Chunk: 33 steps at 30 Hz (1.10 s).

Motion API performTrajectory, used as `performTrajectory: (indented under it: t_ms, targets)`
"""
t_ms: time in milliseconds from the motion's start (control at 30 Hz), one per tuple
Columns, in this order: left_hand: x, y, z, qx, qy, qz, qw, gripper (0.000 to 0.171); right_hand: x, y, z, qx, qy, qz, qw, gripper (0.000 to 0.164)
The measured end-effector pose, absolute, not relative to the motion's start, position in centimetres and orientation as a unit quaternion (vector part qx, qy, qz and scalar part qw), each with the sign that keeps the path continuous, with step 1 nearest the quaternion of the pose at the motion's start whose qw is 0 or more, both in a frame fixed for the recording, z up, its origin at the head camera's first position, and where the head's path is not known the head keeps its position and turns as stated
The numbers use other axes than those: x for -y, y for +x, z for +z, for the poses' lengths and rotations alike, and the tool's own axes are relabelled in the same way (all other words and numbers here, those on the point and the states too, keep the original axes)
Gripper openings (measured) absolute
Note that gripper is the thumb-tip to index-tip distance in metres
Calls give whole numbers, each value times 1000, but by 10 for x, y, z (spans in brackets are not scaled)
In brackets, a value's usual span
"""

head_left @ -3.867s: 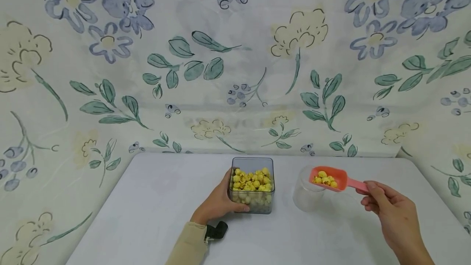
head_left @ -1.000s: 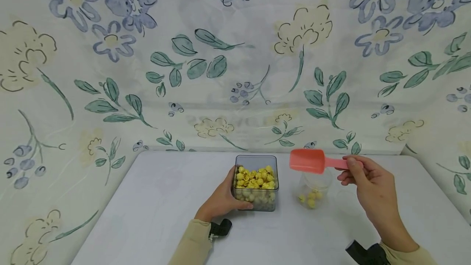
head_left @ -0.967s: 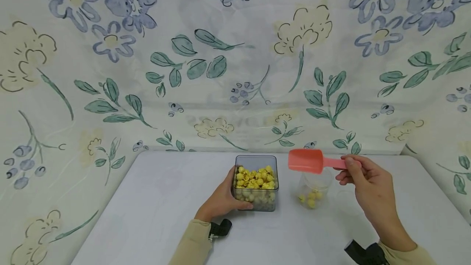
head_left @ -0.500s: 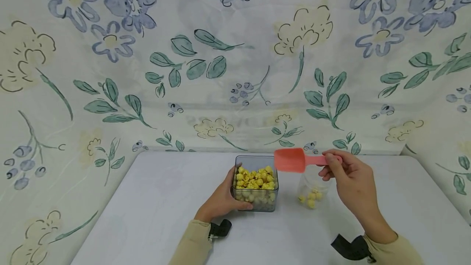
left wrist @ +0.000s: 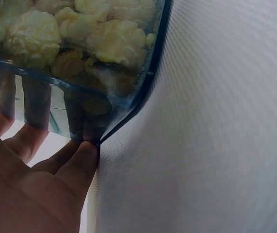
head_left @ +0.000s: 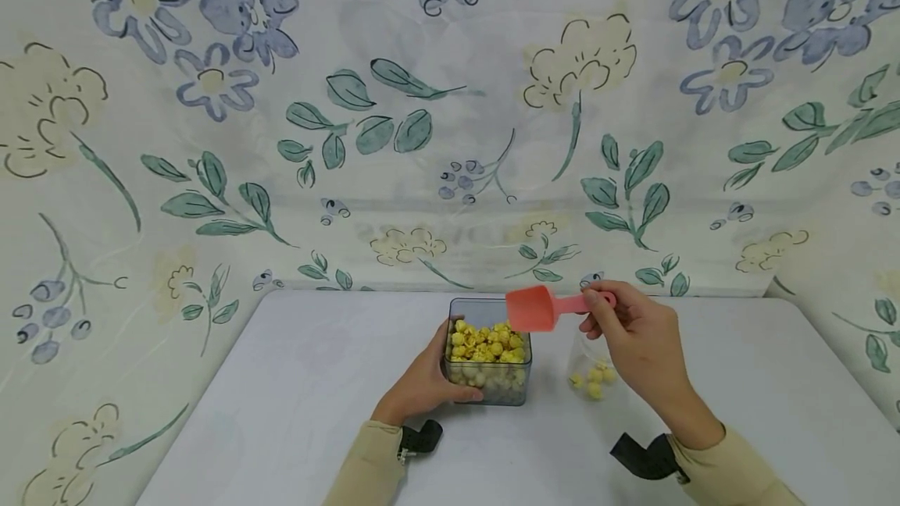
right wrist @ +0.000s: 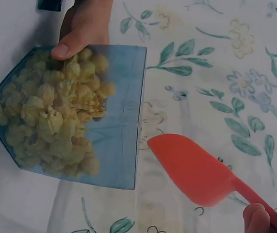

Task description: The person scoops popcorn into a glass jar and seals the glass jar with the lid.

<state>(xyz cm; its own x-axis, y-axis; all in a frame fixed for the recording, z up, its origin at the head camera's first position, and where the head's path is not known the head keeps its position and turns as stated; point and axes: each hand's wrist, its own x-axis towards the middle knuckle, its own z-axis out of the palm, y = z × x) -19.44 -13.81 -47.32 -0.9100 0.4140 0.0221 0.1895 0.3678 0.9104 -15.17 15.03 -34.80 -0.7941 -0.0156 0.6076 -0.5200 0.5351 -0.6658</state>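
Two beige sleeves (head_left: 741, 471) lay nearest the viewpoint, each with a black wrist device (head_left: 641, 459). The left hand (head_left: 425, 381) had its grip closed about a clear square box (head_left: 478, 309), thumb along the front wall; the box stood on the white counter (head_left: 316, 381), well stocked with yellow popcorn (head_left: 485, 343). The right hand (head_left: 645, 340) had its grip pinched on the handle of a coral scoop (head_left: 532, 309), held above the box's right rim; no load was visible in the scoop. A clear jar (head_left: 580, 361), partly hidden, stood right of the box, a few pieces inside. In my judgement, good scooping called for a shallow entry, a level lift and a steady box. Floral fabric (head_left: 450, 123) hung behind.
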Motion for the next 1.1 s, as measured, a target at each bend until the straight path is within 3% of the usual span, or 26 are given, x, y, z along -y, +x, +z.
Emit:
performTrajectory:
  t_ms: [700, 967, 1100]
  targets:
    - [140, -194, -476, -815, 188, 538, 107, 116, -119, -154, -335, 891, 278, 238, 270, 24]
    - [141, -194, -477, -812, 191, 542, 107, 117, -108, -156, -326, 878, 348, 186, 272, 20]
    - [141, -194, -477, -814, 193, 538, 103, 118, -102, -157, -325, 865, 382, 149, 290, 30]
